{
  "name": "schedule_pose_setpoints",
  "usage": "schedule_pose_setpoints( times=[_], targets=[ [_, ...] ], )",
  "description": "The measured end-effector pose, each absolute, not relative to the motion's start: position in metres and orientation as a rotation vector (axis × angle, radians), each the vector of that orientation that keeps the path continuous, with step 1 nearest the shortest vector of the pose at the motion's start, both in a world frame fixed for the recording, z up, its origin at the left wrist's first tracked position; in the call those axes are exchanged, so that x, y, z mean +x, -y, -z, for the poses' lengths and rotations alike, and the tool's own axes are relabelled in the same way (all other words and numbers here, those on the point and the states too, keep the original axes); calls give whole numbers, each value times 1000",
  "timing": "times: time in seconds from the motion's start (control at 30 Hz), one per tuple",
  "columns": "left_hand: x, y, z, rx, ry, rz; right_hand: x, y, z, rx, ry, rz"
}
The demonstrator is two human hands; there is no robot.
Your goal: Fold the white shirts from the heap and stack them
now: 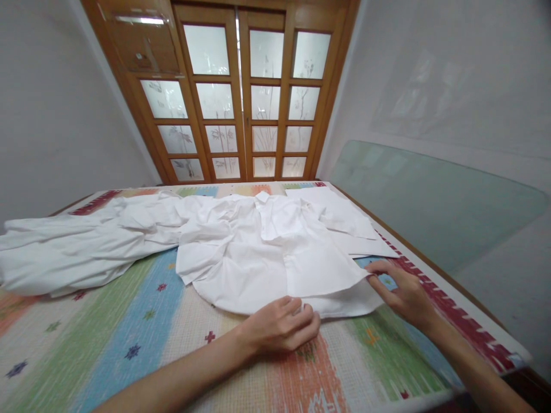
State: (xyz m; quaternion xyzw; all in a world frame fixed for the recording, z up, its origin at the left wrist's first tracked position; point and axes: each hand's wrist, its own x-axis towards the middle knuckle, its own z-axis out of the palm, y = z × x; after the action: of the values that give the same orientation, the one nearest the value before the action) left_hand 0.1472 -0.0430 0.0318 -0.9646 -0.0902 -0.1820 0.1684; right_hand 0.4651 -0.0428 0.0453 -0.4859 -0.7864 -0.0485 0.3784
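A white shirt (253, 252) lies spread and wrinkled on the striped cloth, its collar toward the far side and its hem toward me. My left hand (286, 324) is at the middle of the hem, its curled fingers closed on the edge. At the right corner of the hem, my right hand (398, 289) pinches the fabric between thumb and fingers. Between my hands the front layer is lifted slightly apart from the back layer. Parts of the left fingertips are hidden.
More crumpled white fabric (94, 241) stretches off to the left. A flat white piece (331, 203) lies behind the shirt at the right. The colourful striped cloth (142, 321) covers the table. A pale glass panel (422, 195) leans along the right wall; wooden glazed doors (241, 137) stand beyond.
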Motion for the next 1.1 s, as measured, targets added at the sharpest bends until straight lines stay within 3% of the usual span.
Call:
schedule_pose_setpoints(
  times=[0.23,0.4,0.63,0.8,0.97,1.1],
  targets=[
    [140,55,-39,-3164,656,381,477,49,-42,-1252,2241,-60],
    [146,45,-39,-3155,978,432,457,50,-39,-1191,2429,-12],
    [167,39,-28,-3004,958,215,445,51,-43,-1133,2508,-115],
    [175,33,-21,-2945,828,190,450,49,-35,-1096,2568,58],
    [166,30,-38,-3123,681,343,457,49,-32,-1064,2542,213],
    [153,36,-54,-3252,590,222,458,55,-39,-1072,2586,128]
  ],
)
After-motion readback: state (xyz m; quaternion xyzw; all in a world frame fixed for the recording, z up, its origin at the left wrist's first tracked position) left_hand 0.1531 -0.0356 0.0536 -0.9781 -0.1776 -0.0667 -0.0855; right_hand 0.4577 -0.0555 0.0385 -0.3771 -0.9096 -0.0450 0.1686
